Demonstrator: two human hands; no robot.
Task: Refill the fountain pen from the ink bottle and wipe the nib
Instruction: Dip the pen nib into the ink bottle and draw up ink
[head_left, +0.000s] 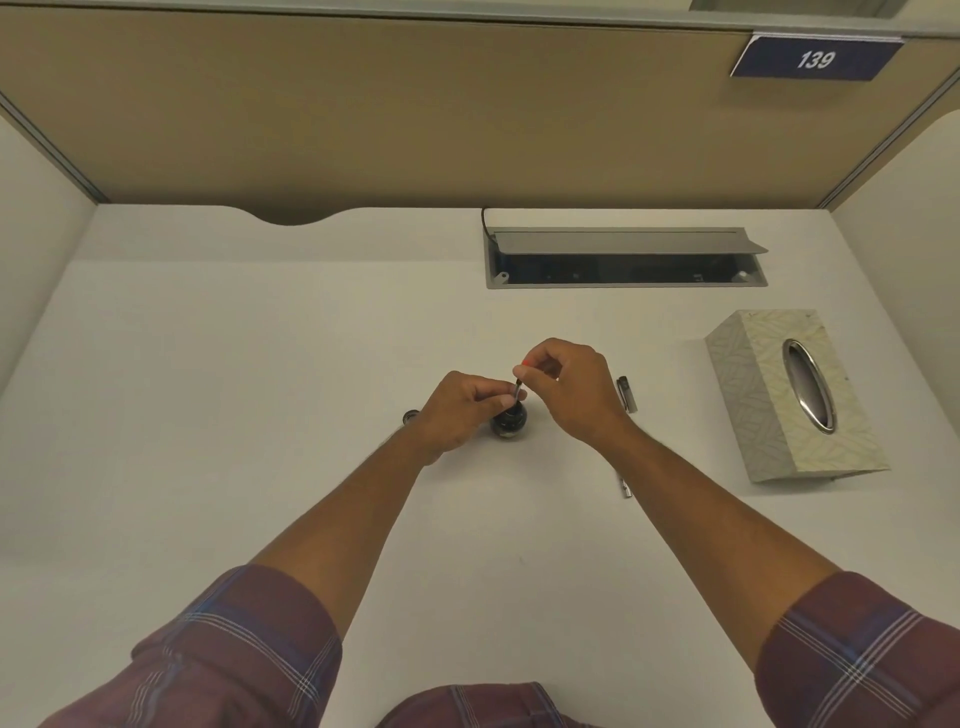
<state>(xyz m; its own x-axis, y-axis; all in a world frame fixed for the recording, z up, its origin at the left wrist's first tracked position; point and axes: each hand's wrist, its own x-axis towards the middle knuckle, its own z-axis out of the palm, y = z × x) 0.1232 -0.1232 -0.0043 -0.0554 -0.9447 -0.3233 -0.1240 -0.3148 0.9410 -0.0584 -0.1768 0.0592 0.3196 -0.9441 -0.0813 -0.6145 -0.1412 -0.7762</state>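
Both hands hold the pen (518, 389) upright over the ink bottle (509, 420) on the worktop (260, 364). The left hand (457, 410) fingers pinch its lower part; the right hand (569, 387) fingers pinch its top. A tissue box (789, 395) stands well apart.

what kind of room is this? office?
Likely an office cubicle or study carrel: tan partition panels wall in a white desk, a number plate reading 139 hangs on the partition, and a cable hatch is set into the desk.

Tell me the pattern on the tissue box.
The tissue box has a pale, cream leaf-like print with a shiny silver oval opening, seen in the head view.
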